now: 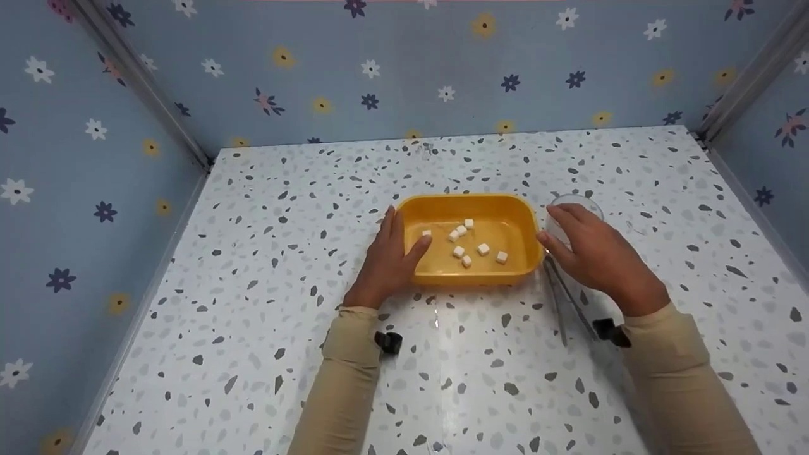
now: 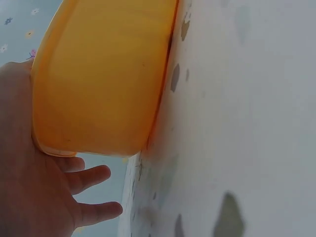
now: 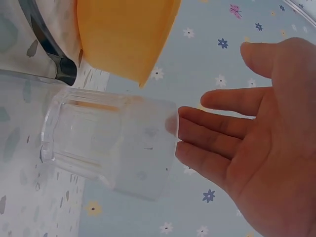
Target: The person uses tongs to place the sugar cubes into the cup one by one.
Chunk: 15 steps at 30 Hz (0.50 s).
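Note:
A yellow plastic tub (image 1: 471, 279) sits on the speckled table with several small white cubes (image 1: 483, 249) scattered inside. At its left end rests my left hand (image 1: 387, 262), thumb reaching over the rim and the other fingers outside. The left wrist view shows those fingers spread and fairly straight beside the tub wall (image 2: 103, 79). My right hand (image 1: 597, 256) is over a clear glass (image 3: 113, 143) right of the tub, partly covering it in the head view. Its fingers are extended, with fingertips right at the glass's rim in the right wrist view.
Metal tongs (image 1: 559, 297) lie between the tub and my right wrist, angled toward me. Floral panels (image 1: 411, 69) stand behind the table (image 1: 253, 328) and at both sides. A black wrist camera (image 1: 389, 342) sticks out by each sleeve.

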Available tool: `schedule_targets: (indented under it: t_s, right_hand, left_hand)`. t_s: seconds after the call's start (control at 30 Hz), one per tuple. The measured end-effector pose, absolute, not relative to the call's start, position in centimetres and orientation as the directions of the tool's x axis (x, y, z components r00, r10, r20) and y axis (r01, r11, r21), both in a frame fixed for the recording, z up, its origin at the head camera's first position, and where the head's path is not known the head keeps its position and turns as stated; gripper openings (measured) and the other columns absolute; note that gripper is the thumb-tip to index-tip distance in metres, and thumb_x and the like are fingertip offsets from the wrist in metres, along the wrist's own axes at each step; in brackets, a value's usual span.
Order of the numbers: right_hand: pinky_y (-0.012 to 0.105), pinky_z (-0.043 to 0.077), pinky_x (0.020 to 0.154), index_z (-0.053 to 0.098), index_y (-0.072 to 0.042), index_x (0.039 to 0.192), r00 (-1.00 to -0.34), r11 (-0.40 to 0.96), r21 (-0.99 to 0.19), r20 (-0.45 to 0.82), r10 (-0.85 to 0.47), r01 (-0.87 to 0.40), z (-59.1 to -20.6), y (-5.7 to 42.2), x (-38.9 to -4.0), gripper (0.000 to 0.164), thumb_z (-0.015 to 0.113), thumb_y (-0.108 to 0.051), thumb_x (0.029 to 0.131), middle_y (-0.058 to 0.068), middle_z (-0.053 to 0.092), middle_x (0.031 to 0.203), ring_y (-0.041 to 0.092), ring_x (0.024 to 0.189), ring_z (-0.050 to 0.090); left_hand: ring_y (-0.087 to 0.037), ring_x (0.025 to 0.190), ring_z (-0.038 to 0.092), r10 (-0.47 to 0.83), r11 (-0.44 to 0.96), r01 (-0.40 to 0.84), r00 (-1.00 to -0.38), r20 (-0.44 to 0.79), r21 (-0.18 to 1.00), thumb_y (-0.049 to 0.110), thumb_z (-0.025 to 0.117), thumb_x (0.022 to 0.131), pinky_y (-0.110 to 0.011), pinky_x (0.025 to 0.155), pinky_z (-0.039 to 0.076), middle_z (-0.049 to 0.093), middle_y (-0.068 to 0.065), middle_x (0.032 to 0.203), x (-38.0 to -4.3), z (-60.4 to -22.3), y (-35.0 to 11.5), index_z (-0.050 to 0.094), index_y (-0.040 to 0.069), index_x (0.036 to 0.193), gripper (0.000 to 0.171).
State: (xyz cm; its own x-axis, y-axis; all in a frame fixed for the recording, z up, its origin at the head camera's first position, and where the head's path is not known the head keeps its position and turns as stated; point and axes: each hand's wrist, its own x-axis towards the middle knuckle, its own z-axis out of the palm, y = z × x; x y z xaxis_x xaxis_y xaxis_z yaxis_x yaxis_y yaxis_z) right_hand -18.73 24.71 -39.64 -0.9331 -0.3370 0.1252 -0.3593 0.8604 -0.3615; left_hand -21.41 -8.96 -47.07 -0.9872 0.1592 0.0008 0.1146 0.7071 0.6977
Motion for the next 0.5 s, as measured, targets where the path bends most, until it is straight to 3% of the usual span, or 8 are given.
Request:
schedule_targets:
  t_s: [0.2,0.5]
  right_hand:
    - [0.055,0.046,0.101,0.061,0.000,0.134,-0.892,0.840,-0.317,0.261,-0.370,-0.441,-39.63,24.41,-18.64,0.048,0.065,-0.031,0.099,0.015,0.054,0.138,0.035,0.124,0.054]
    - [0.051,0.052,0.093,0.070,-0.001,0.117,-0.826,0.801,-0.290,0.405,-0.392,-0.523,-39.55,24.55,-17.99,0.031,0.072,-0.021,0.094,0.012,0.064,0.125,0.032,0.113,0.061]
  left_hand:
    - [-0.030,0.151,0.013,0.146,0.677,0.089,-0.989,-0.014,0.731,0.060,0.041,0.101,-0.044,0.120,0.018,-0.002,-0.008,0.168,-21.17,-47.34,-9.16,0.005,0.009,0.162,0.088]
    - [-0.032,0.148,0.023,0.141,0.672,0.084,-0.990,-0.016,0.736,0.059,0.042,0.100,-0.043,0.119,0.023,0.000,-0.007,0.168,-21.16,-47.38,-8.87,0.004,0.011,0.162,0.087]
